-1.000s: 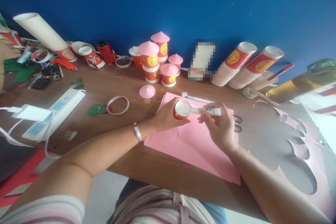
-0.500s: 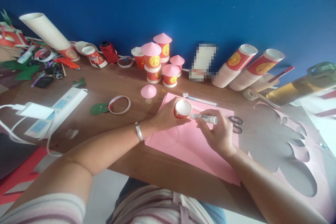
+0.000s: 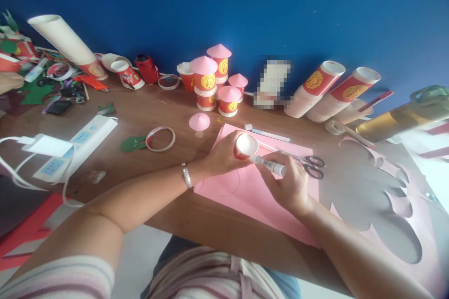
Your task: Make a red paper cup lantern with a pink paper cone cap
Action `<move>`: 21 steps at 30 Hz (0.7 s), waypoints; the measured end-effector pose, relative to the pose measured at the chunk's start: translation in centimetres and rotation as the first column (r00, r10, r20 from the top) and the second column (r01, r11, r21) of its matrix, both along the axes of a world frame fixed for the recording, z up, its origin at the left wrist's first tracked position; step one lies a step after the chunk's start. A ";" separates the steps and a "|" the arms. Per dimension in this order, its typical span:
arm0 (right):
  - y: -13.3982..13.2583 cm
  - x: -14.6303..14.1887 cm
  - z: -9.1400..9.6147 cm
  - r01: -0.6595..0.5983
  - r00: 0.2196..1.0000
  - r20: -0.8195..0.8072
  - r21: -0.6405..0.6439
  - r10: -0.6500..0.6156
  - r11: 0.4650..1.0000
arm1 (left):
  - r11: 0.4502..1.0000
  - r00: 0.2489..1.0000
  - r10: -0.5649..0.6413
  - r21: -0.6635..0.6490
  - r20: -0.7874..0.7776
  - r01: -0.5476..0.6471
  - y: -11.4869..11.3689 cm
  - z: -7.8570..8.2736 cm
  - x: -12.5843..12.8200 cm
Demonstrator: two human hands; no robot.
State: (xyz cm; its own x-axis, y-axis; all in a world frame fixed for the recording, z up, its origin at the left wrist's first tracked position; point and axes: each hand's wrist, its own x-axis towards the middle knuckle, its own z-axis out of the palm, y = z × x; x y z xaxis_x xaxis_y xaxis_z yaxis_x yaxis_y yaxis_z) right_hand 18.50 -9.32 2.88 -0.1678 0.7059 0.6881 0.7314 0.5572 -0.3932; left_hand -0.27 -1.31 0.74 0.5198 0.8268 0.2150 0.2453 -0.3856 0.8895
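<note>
My left hand [image 3: 224, 155] is wrapped round a short red paper cup [image 3: 242, 153], its white opening tilted up toward me. Between the fingers of my right hand [image 3: 289, 180] is a white glue pen [image 3: 271, 165], its tip at the cup's right side near the rim. Both hands are above pink paper sheets [image 3: 252, 201] that bear a faint drawn circle. Partly behind my right hand lie dark-handled scissors [image 3: 314, 167]. A capped pen [image 3: 270, 135] rests along the sheets' back edge. A small pink paper cone [image 3: 199, 122] sits to the left of the sheets.
Behind stand red cups with pink cone roofs [image 3: 205, 74]. Stacked paper cups [image 3: 315, 86] and a bottle [image 3: 403, 114] lean at the right, near pink offcuts [image 3: 403, 203]. A tape roll [image 3: 160, 139] and a power strip [image 3: 77, 147] lie left. Another person's hand [image 3: 10, 82] shows far left.
My right hand has shifted slightly left and down, tilting the glue pen more steeply; more of the scissors shows. The cup stays in my left hand. The other person's hand has moved lower.
</note>
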 end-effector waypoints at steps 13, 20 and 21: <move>-0.2 -0.4 0.7 -0.025 0.992 0.123 0.131 0.009 0.991 | 0.993 0.992 0.051 0.112 -0.112 -0.038 -0.3 -0.6 0.1; -0.9 -0.7 0.7 -0.082 0.975 0.215 0.125 0.054 0.989 | 0.991 0.990 0.057 0.128 -0.130 -0.040 -0.4 -0.3 0.1; -0.9 -0.8 0.8 -0.077 0.977 0.208 0.145 0.046 0.986 | 0.990 0.987 0.062 0.136 -0.145 -0.043 -0.5 -0.2 0.1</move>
